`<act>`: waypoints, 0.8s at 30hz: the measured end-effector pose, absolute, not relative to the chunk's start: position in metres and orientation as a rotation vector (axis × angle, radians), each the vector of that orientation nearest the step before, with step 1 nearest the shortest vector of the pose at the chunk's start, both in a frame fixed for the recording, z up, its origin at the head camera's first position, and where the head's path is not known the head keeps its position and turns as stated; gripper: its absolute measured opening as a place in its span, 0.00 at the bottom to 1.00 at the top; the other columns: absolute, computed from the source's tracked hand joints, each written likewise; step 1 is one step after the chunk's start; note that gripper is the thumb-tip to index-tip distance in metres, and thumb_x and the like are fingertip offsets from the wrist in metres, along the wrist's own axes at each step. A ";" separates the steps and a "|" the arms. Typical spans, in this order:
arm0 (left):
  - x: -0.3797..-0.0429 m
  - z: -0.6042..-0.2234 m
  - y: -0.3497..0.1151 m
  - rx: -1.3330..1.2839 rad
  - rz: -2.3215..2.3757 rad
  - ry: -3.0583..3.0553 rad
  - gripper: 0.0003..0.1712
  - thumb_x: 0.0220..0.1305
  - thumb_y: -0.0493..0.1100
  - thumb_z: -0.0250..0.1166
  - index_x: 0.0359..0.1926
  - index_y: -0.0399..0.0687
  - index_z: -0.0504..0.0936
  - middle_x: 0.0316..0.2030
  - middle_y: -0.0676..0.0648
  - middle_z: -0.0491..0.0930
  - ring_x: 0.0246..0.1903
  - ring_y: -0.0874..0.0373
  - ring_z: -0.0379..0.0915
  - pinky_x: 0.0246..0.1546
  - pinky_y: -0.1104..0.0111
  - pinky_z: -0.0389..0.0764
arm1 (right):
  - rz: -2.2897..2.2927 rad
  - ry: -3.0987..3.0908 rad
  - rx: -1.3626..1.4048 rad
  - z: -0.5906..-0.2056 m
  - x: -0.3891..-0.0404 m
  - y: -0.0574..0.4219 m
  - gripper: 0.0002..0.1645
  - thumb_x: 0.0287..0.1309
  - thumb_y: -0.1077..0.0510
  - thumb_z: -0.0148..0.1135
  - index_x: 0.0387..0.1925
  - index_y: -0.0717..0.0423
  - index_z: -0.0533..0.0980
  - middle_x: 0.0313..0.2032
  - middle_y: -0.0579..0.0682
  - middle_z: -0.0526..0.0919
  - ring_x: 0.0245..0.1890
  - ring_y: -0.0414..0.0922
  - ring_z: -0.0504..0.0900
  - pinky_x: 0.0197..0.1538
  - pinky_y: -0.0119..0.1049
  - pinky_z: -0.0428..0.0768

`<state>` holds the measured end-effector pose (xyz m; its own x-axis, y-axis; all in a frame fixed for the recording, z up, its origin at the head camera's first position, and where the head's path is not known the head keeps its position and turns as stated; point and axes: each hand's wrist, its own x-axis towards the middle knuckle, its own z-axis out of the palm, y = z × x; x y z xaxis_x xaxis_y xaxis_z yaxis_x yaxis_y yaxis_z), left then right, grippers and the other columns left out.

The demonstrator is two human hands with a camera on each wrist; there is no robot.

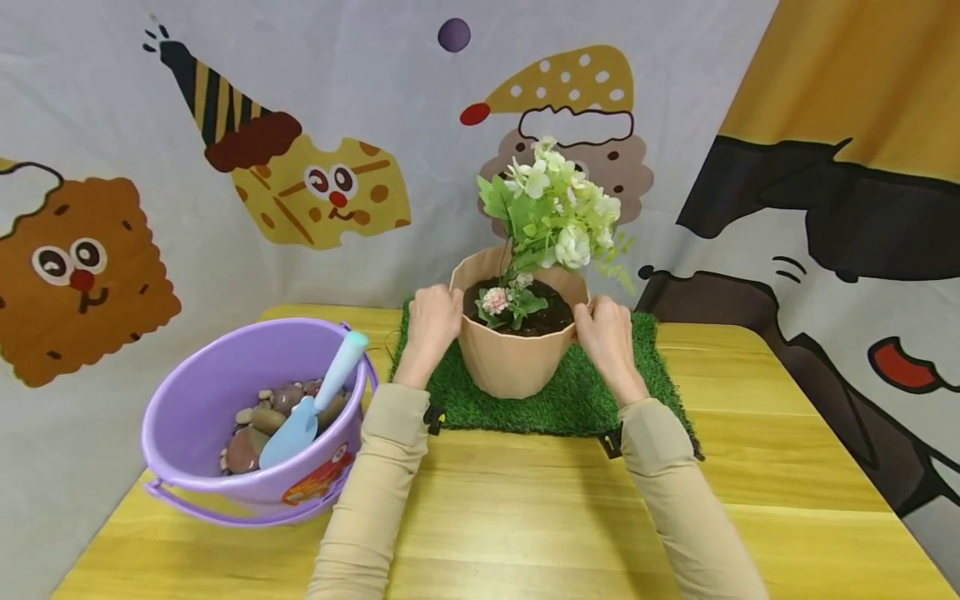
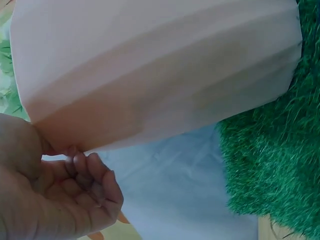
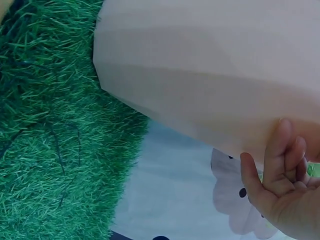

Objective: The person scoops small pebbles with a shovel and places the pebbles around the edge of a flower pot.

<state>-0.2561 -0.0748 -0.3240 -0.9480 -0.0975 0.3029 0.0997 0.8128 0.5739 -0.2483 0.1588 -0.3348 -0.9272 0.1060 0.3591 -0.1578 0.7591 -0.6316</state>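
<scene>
A peach faceted flower pot (image 1: 513, 362) stands on a green artificial grass mat (image 1: 577, 408). Dark soil (image 1: 555, 312) fills it, with a tall spray of white and pale green flowers (image 1: 562, 208) and a small pink flower (image 1: 497, 301) low in front. My left hand (image 1: 432, 329) grips the pot's rim on the left side, its curled fingers against the outer wall in the left wrist view. On the opposite side my right hand (image 1: 606, 337) holds the rim, and the right wrist view shows its fingertips (image 3: 283, 129) on the outer wall.
To the left stands a purple bucket (image 1: 180, 408) with its handle hanging down in front. Inside lie several stones (image 1: 247, 446) and a blue toy shovel (image 1: 300, 429). The yellow wooden table (image 1: 517, 508) backs onto a cartoon-printed cloth (image 1: 420, 100). Black clips (image 1: 611, 443) sit along the mat's front edge.
</scene>
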 end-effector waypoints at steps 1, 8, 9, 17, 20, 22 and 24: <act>-0.256 -0.325 -0.075 0.017 -0.887 -2.674 0.24 0.69 0.42 0.45 0.13 0.48 0.62 0.16 0.43 0.66 0.24 0.42 0.74 0.28 0.53 0.78 | 0.980 -2.586 0.031 -0.335 -0.248 0.158 0.18 0.60 0.59 0.44 0.16 0.55 0.68 0.18 0.57 0.81 0.13 0.46 0.75 0.18 0.35 0.68; -0.255 -0.331 -0.076 0.084 -0.996 -2.621 0.22 0.69 0.43 0.45 0.14 0.48 0.61 0.14 0.46 0.62 0.17 0.49 0.65 0.22 0.61 0.70 | 1.034 -2.590 -0.026 -0.338 -0.248 0.155 0.15 0.60 0.57 0.44 0.18 0.54 0.68 0.19 0.56 0.81 0.18 0.47 0.80 0.21 0.34 0.72; -0.255 -0.332 -0.076 0.085 -1.017 -2.604 0.22 0.68 0.43 0.45 0.14 0.48 0.60 0.14 0.47 0.60 0.16 0.50 0.62 0.20 0.62 0.67 | 1.038 -2.589 -0.030 -0.338 -0.248 0.155 0.15 0.60 0.57 0.44 0.18 0.55 0.67 0.19 0.56 0.81 0.18 0.47 0.80 0.22 0.35 0.72; -0.245 -0.337 -0.068 0.148 -1.073 -2.522 0.17 0.70 0.49 0.48 0.25 0.45 0.67 0.23 0.44 0.69 0.27 0.44 0.73 0.29 0.56 0.74 | 1.086 -2.595 -0.018 -0.338 -0.245 0.160 0.17 0.65 0.53 0.42 0.21 0.55 0.65 0.19 0.54 0.77 0.19 0.48 0.80 0.22 0.35 0.74; -0.236 -0.335 -0.063 0.149 -1.077 -2.529 0.16 0.71 0.51 0.48 0.35 0.43 0.70 0.30 0.41 0.74 0.32 0.41 0.76 0.32 0.53 0.77 | 1.066 -2.583 -0.008 -0.338 -0.244 0.160 0.19 0.67 0.51 0.43 0.21 0.54 0.65 0.16 0.53 0.74 0.16 0.47 0.75 0.21 0.36 0.71; -0.227 -0.332 -0.061 0.128 -1.061 -2.520 0.16 0.71 0.52 0.47 0.40 0.42 0.70 0.34 0.41 0.75 0.33 0.42 0.76 0.32 0.53 0.77 | 1.030 -2.549 0.009 -0.339 -0.242 0.159 0.21 0.68 0.51 0.44 0.19 0.54 0.64 0.14 0.51 0.71 0.14 0.48 0.71 0.20 0.36 0.68; -0.215 -0.329 -0.061 0.093 -1.047 -2.507 0.18 0.71 0.52 0.47 0.45 0.41 0.71 0.36 0.41 0.76 0.34 0.44 0.76 0.31 0.55 0.77 | 0.990 -2.497 0.033 -0.338 -0.239 0.156 0.22 0.68 0.51 0.45 0.18 0.54 0.63 0.12 0.50 0.66 0.11 0.48 0.65 0.19 0.37 0.64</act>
<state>-0.2153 -0.0606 -0.3291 -0.9096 -0.2186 0.3533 0.0975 0.7144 0.6930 -0.2388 0.1556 -0.3381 -0.8979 0.1403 0.4172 -0.1837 0.7419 -0.6449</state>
